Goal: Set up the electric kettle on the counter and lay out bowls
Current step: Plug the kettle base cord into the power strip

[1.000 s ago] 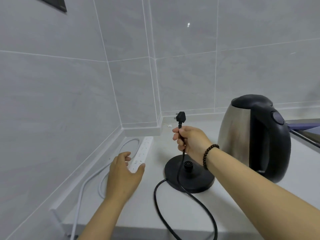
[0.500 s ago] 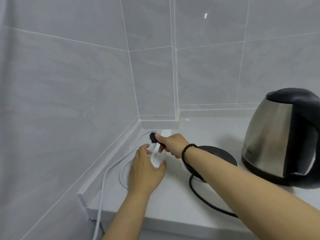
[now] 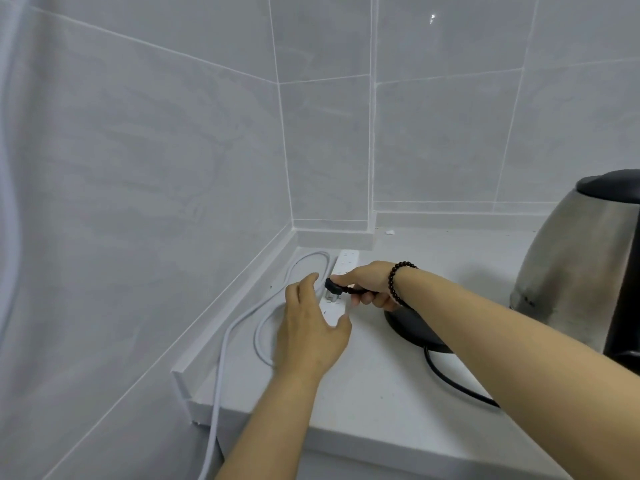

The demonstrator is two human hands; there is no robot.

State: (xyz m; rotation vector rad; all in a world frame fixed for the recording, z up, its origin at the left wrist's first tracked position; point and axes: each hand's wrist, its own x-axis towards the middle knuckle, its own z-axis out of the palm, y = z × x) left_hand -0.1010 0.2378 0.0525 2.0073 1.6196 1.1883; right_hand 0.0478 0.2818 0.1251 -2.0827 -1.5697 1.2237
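A steel electric kettle [image 3: 571, 268] with a black lid and handle stands on the white counter [image 3: 381, 386] at the right. Its round black base [image 3: 412, 329] lies left of it, partly hidden by my right forearm, with a black cord [image 3: 453, 381] trailing toward me. My right hand [image 3: 370, 284] pinches the black plug [image 3: 333, 286] just above a white power strip [image 3: 337, 289] in the counter's corner. My left hand [image 3: 311, 327] grips the near end of the strip, thumb on one side and fingers on the other. No bowls are in view.
The strip's white cable [image 3: 239, 330] loops on the counter and hangs over the front edge at the left. Grey tiled walls [image 3: 173, 168] close in the corner on the left and behind. A small white scrap [image 3: 389, 232] lies by the back wall.
My right hand carried the plug from above the base down and left to the power strip. My left hand closed around the strip's near end. The view swung left, pushing the kettle to the right edge.
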